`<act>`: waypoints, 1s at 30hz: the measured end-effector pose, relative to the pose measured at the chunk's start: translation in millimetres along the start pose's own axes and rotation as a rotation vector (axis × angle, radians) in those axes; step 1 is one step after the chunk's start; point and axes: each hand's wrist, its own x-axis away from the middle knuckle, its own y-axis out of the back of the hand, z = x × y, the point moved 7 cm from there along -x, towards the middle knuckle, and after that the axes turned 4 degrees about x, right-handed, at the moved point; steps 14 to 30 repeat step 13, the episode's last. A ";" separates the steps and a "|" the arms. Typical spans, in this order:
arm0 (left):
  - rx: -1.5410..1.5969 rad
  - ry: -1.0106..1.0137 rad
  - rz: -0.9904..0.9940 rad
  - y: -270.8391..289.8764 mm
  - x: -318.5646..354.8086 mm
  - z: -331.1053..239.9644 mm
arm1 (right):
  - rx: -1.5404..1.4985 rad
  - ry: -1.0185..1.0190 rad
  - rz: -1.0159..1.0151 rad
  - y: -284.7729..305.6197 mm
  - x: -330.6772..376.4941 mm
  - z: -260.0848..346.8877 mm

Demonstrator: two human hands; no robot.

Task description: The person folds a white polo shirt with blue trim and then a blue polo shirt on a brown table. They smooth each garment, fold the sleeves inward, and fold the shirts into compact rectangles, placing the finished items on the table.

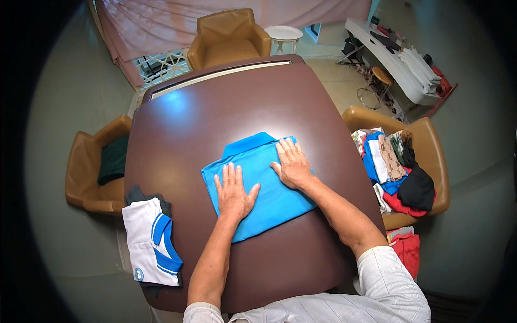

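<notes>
A bright blue collared shirt (269,196) lies folded into a rough rectangle on the brown table (226,102), its collar pointing to the far side. My left hand (233,195) rests flat on the left part of the shirt, fingers stretched out and thumb apart. On the right part, near the collar, my right hand (292,164) presses down with its palm on the cloth and fingers extended. Neither hand grips the fabric. The underside of the shirt is hidden.
A folded white shirt with a blue collar (148,242) lies on dark cloth at the table's left edge. To the right, a tan armchair (433,156) holds a heap of clothes (396,167). Another armchair (86,167) stands left, and one (229,37) beyond the table.
</notes>
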 end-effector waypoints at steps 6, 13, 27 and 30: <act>-0.026 0.124 0.054 5.7 8.4 21.6 | -0.049 -0.093 0.075 2.8 -1.6 -11.0; -0.031 0.152 0.006 9.7 16.0 57.4 | -0.047 -0.079 0.171 9.2 -5.1 -24.9; -0.031 0.152 0.006 9.7 16.0 57.4 | -0.047 -0.079 0.171 9.2 -5.1 -24.9; -0.031 0.152 0.006 9.7 16.0 57.4 | -0.047 -0.079 0.171 9.2 -5.1 -24.9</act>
